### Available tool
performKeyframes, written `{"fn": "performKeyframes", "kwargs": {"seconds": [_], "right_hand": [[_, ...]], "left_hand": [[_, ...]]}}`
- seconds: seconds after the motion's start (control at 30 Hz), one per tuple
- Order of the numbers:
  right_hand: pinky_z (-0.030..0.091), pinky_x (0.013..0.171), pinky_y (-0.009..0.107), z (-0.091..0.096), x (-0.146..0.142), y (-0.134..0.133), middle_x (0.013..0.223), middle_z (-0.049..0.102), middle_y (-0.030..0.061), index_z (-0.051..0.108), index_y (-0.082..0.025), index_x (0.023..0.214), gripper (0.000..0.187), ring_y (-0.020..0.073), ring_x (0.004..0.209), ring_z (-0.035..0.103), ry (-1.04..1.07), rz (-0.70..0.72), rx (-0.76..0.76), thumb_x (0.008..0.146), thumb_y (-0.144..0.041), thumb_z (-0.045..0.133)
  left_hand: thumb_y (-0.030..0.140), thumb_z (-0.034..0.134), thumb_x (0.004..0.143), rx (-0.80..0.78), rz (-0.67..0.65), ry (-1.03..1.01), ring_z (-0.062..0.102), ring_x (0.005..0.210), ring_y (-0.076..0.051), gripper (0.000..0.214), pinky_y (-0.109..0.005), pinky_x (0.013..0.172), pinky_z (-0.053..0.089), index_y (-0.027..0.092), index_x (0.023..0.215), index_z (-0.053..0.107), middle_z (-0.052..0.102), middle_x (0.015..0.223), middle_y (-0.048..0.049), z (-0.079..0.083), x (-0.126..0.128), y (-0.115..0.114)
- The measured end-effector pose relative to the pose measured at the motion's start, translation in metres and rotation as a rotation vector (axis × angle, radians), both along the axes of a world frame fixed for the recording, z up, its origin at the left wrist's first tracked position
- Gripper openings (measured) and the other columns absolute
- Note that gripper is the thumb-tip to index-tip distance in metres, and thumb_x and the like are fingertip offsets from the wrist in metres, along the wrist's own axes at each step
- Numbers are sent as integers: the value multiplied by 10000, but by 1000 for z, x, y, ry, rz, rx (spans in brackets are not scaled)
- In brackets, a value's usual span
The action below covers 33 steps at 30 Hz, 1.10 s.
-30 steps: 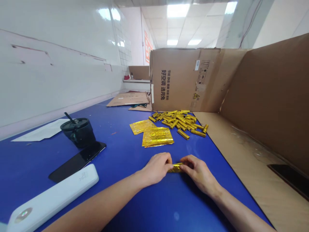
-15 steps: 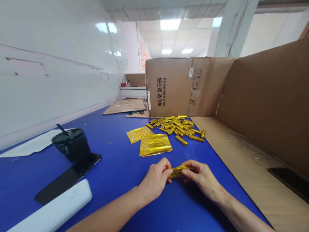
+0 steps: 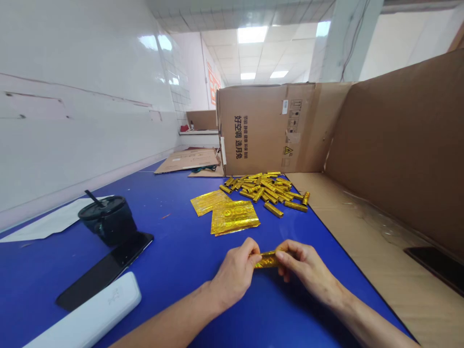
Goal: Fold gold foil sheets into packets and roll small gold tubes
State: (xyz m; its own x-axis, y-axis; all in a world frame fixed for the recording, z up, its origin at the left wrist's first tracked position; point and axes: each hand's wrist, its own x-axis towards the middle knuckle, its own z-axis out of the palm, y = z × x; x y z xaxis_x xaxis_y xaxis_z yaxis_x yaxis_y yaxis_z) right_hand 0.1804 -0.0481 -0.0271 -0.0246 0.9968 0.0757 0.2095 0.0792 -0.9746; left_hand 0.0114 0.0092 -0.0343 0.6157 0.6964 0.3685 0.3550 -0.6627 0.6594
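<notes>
Between my two hands is a strip of gold foil paper (image 3: 267, 260), folded or rolled narrow. My left hand (image 3: 237, 270) pinches its left end, and my right hand (image 3: 304, 266) grips the right end with thumb and fingers. The fingers partly cover both ends. Just beyond my hands lies a stack of flat gold foil sheets (image 3: 235, 218), with another gold sheet (image 3: 206, 201) overlapping behind it. Farther back sits a loose pile of rolled gold foil pieces (image 3: 268, 187), several of them scattered at its right edge.
On the left of the blue table (image 3: 174, 261) stand a dark lidded cup (image 3: 108, 220), a black phone (image 3: 105, 270) and a white oblong case (image 3: 90, 314). A large cardboard box (image 3: 268, 130) walls the back and right. Flat cardboard (image 3: 188, 160) lies at the back left.
The gold foil strip has turned so that a broader face shows between my hands. Both hands stay in nearly the same place, and the view has shifted slightly.
</notes>
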Motion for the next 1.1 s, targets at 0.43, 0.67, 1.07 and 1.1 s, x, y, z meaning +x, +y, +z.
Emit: {"fn": "performKeyframes", "kwargs": {"seconds": [0.43, 0.67, 1.07, 1.1], "right_hand": [[296, 451, 200, -5, -7, -7, 517, 411, -45, 539, -166, 651, 321, 86, 479, 361, -304, -78, 142, 823, -397, 397], [261, 424, 193, -3, -10, -8, 523, 357, -57, 494, -166, 679, 314, 76, 467, 305, -223, -45, 80, 823, -423, 386], [193, 411, 196, -10, -9, -7, 531, 269, -67, 412, -173, 617, 353, 65, 471, 206, -143, 128, 24, 817, -463, 388], [187, 411, 198, -8, -9, -8, 535, 257, -67, 406, -174, 614, 353, 66, 474, 198, -148, 138, 23, 818, -462, 387]], "left_hand": [[291, 409, 811, -330, -120, 2, 449, 486, -86, 204, -190, 496, 327, 164, 825, 568, 521, 573, 39, 3, 4, -7], [243, 403, 803, -252, -69, 38, 419, 483, -80, 207, -182, 495, 301, 158, 668, 533, 440, 497, 55, 7, 4, -8], [242, 403, 816, -249, -77, -36, 365, 480, -68, 212, -177, 502, 289, 159, 652, 509, 400, 511, 66, 2, 4, -7], [244, 402, 817, -253, -79, -39, 361, 482, -67, 214, -177, 503, 288, 158, 649, 504, 397, 512, 66, 2, 4, -6]]}}
